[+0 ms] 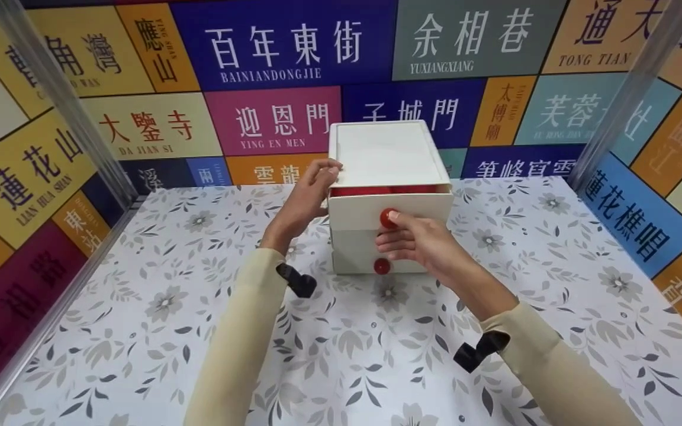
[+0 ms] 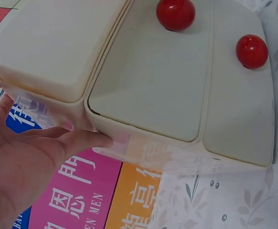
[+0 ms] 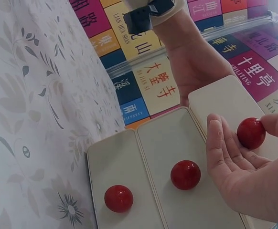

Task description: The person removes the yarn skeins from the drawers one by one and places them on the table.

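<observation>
A small white chest of drawers (image 1: 388, 151) stands upright on the table, its top drawer (image 1: 356, 213) pulled partly out, with red showing in the gap above its front. My right hand (image 1: 424, 239) pinches the round red knob (image 3: 251, 133) of that drawer, thumb on one side and fingers on the other. Against the chest's left side rests my left hand (image 1: 308, 192), fingertips over the top edge and thumb (image 2: 89, 140) lying straight along the clear side wall. Below, the middle drawer's red knob (image 3: 185, 175) and the bottom drawer's red knob (image 3: 118, 198) are untouched.
A white tablecloth (image 1: 157, 349) with grey flowers and leaves covers the table. Coloured panels (image 1: 282, 44) with Chinese lettering stand behind and on both sides, close behind the chest. Clear posts (image 1: 631, 89) rise at the back corners. Each wrist wears a black strap (image 1: 296, 280).
</observation>
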A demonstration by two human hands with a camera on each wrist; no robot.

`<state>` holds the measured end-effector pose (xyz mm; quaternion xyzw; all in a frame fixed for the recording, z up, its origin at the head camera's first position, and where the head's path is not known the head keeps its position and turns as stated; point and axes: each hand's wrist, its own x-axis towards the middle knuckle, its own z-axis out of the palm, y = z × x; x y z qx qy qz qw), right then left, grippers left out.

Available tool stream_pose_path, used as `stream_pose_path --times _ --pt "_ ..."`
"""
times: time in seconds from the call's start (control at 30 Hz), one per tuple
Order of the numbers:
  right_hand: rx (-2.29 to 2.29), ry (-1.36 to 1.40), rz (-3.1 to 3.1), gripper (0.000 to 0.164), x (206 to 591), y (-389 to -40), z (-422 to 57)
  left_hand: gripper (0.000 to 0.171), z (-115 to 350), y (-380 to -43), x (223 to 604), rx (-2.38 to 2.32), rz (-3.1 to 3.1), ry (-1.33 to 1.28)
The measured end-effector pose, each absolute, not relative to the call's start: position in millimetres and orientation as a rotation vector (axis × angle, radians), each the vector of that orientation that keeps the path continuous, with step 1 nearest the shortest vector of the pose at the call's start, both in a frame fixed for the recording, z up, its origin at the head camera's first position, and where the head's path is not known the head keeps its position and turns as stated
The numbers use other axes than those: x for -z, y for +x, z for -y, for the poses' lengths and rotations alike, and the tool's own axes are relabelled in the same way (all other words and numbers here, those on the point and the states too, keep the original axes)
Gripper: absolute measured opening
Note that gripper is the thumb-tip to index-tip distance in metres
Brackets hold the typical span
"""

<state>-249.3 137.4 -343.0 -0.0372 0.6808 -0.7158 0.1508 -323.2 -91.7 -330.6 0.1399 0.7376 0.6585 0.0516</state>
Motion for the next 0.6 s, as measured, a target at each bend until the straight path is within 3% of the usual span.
stream_pose_path --times 0.6 --pt "2.041 -0.134 -1.943 0.044 345 -235 -142 0.031 97 -324 325 -1.99 -2.238 0.395"
